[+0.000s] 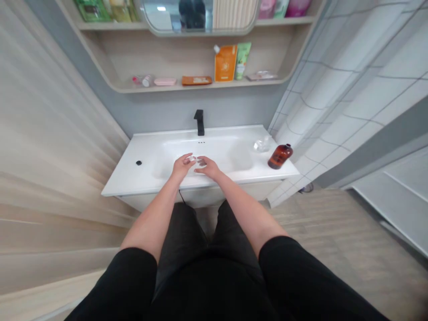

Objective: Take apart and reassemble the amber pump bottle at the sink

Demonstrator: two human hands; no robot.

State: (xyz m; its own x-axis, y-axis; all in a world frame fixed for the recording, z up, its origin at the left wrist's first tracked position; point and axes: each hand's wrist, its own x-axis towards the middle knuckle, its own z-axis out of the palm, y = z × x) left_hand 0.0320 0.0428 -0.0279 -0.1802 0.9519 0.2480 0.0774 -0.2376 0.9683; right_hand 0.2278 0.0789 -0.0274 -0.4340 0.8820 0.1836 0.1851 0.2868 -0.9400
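My left hand (183, 166) and my right hand (207, 167) meet over a white sink basin (214, 149), palms down. A small clear object (195, 159) sits between their fingertips, and it is too small and see-through to name. Behind the hands stands a matte black faucet (199, 122). Off to the right on the white counter are an amber glass bottle (280, 156) and a crumpled clear item (261, 144), both out of reach of my fingers' contact.
A wooden wall shelf (200, 84) above the sink holds an orange pouch (225, 63), a green tube (242, 61) and several small items. A mirror (200, 15) hangs above it. White tiles cover the right wall, and a wood-plank floor (334, 232) lies below.
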